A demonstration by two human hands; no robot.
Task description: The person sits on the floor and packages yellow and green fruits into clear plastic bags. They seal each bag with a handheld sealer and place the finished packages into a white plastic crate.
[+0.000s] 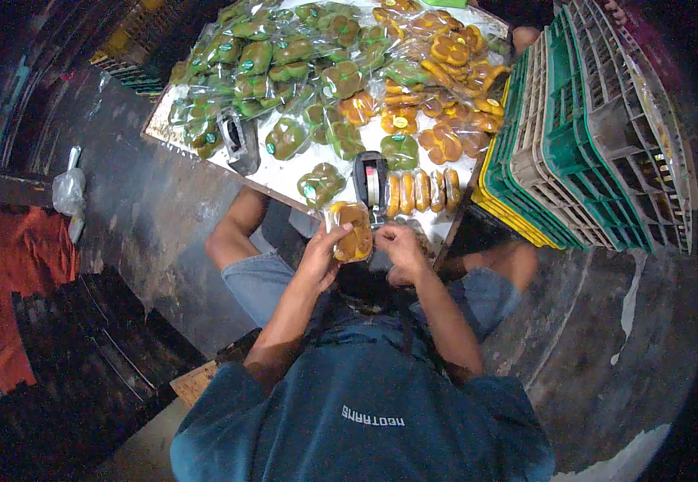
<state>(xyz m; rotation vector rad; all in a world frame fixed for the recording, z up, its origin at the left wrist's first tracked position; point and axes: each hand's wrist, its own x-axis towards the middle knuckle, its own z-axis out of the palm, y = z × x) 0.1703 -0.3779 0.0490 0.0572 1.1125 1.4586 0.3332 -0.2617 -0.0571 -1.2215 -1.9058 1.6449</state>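
Observation:
Just in front of the table's near edge, my left hand [320, 252] grips a yellow-brown bun in clear plastic [354, 232], thumb across its face. My right hand [403, 250] is beside the bun's right edge, thumb and fingers curled together; whether they pinch the wrapper's end is too small to tell. Right above the hands stands a black bag-neck tape sealer [372, 181] with a red and white part inside. A row of several wrapped yellow-brown buns [422, 191] stands on edge to its right. To its left lies a wrapped green bun [320, 185].
The white tabletop [277, 178] carries a heap of wrapped green buns [255, 60] and a pile of yellow-brown ones [445, 51]. A grey tape dispenser [239, 143] sits near the left edge. Stacked plastic crates [557, 132] stand right. Orange-red cloth [20, 259] lies left.

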